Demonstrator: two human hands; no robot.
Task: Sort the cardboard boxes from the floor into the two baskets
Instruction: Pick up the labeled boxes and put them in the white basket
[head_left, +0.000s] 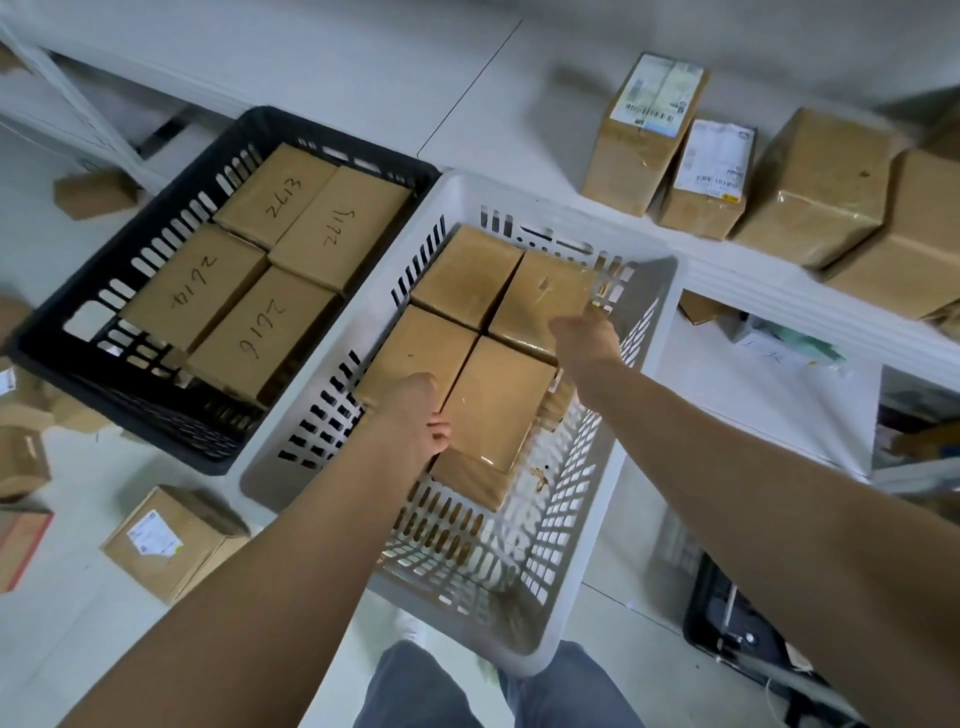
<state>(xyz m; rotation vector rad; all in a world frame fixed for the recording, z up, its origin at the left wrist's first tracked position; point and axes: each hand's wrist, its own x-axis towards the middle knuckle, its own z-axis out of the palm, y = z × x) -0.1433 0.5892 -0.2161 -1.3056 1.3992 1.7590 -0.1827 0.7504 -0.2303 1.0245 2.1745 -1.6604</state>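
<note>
Head view: left hand (423, 415) curled on box (496, 402) edge in white basket (457, 181); right hand (584, 338) grip unclear.

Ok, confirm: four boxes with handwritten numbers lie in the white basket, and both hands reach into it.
Wrong basket: the head view shows the numbered boxes in the black basket. The left hand and right hand reach into the white basket.

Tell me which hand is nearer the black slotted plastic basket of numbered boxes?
Left. Both are inside the white plastic basket: the left hand nearer the wall adjoining the black basket, the right hand by the opposite wall.
</note>
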